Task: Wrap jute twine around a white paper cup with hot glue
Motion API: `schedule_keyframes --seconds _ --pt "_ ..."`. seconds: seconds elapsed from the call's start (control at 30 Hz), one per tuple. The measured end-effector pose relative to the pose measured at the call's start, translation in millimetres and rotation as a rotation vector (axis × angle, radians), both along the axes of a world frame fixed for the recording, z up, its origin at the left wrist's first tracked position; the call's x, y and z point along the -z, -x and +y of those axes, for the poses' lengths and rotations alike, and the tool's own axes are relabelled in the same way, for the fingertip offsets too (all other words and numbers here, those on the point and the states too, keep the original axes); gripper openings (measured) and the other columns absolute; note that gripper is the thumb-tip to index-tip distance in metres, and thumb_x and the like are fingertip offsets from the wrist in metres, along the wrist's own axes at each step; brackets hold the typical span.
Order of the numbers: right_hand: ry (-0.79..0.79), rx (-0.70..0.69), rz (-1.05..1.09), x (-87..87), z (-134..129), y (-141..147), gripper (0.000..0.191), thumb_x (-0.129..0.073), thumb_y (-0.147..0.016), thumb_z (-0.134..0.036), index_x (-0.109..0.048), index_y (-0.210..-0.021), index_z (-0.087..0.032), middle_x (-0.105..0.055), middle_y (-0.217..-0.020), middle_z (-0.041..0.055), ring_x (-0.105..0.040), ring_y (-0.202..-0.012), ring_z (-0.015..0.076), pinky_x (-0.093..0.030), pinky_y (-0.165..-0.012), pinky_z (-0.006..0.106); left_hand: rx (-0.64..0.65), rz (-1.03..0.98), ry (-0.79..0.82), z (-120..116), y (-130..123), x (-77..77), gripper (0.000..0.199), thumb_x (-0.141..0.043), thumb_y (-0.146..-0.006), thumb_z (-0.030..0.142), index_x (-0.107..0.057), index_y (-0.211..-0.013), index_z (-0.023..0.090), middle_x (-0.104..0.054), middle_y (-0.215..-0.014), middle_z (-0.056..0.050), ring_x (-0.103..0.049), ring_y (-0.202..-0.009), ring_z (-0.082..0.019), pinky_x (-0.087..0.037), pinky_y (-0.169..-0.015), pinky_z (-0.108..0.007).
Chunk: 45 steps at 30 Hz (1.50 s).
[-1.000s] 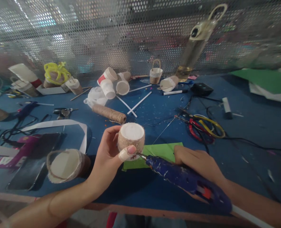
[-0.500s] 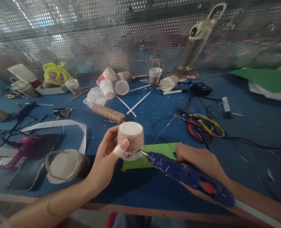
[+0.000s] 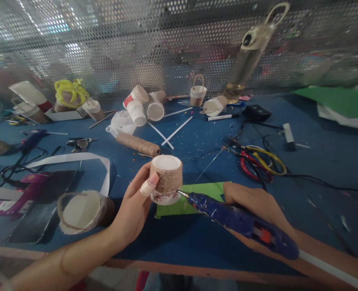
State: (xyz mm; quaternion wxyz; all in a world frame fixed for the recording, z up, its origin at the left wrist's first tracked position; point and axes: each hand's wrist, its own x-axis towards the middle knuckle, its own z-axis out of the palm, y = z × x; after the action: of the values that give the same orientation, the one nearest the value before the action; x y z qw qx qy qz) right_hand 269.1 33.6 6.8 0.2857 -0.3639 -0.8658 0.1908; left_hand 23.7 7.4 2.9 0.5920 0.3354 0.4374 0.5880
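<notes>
A paper cup (image 3: 169,180) wrapped in brown twine is held upside down in my left hand (image 3: 138,202), its white base facing up and a printed white band showing below the twine. My left thumb, with a bandage round it, presses the near side; the fingers behind are partly hidden. My right hand (image 3: 257,206) is wrapped round a blue hot glue gun (image 3: 227,218) with a white glue stick at its rear. The gun's metal nozzle meets the cup at the lower edge of the twine. Under them lies a green sheet (image 3: 203,194).
Behind the cup lies a twine roll (image 3: 138,144). Red-handled pliers (image 3: 251,167) and cables are at right. A handled cup (image 3: 83,212) stands at left beside a phone (image 3: 42,206). White cups (image 3: 136,113) and a bottle (image 3: 245,64) stand along the mesh panel (image 3: 166,48).
The cup has turned a little in my left hand, and my thumb has shifted left, showing more of the printed band. The glue gun has stayed almost still.
</notes>
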Motion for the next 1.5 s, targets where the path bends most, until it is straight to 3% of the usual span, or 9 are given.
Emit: schedule_keyframes --seconds 0.53,1.1,1.33,1.5 --pt "0.033 -0.008 -0.014 -4.4 2.6 0.8 0.022 -0.050 -0.076 -0.017 -0.030 -0.071 -0.025 -0.037 -0.062 -0.0079 -0.034 -0.049 0.0102 -0.022 -0.051 0.025 -0.021 -0.120 0.029 1.3 -1.5 -5.0 0.033 -0.061 -0.090 0.046 -0.072 -0.115 0.027 -0.074 -0.109 -0.003 -0.063 -0.114 -0.027 -0.049 -0.100 -0.040" --pt "-0.026 -0.068 -0.028 1.8 0.4 -1.6 0.020 -0.052 -0.080 -0.023 -0.033 -0.074 -0.025 -0.039 -0.064 -0.0073 -0.039 -0.052 0.0116 -0.022 -0.054 0.026 0.036 -0.068 0.059 -1.0 -0.8 -2.0 0.034 -0.063 -0.090 0.043 -0.072 -0.116 0.023 -0.072 -0.117 -0.008 -0.061 -0.118 -0.028 -0.047 -0.101 -0.040" --pt "0.090 -0.040 0.050 -3.1 7.0 0.4 0.023 -0.054 -0.074 -0.015 -0.033 -0.070 -0.024 -0.040 -0.063 -0.0069 -0.037 -0.050 0.0096 -0.024 -0.050 0.024 0.007 -0.107 0.073 3.1 1.6 -0.2 0.036 -0.063 -0.090 0.046 -0.072 -0.117 0.024 -0.074 -0.114 -0.006 -0.065 -0.111 -0.027 -0.050 -0.098 -0.039" --pt "0.197 0.004 0.170 -7.0 7.8 -2.9 0.026 -0.058 -0.078 -0.017 -0.036 -0.066 -0.023 -0.040 -0.060 -0.0067 -0.038 -0.049 0.0096 -0.029 -0.047 0.024 0.005 -0.140 0.107 2.8 1.2 -1.8 0.037 -0.058 -0.091 0.052 -0.074 -0.111 0.026 -0.076 -0.107 -0.005 -0.068 -0.104 -0.025 -0.051 -0.095 -0.038"
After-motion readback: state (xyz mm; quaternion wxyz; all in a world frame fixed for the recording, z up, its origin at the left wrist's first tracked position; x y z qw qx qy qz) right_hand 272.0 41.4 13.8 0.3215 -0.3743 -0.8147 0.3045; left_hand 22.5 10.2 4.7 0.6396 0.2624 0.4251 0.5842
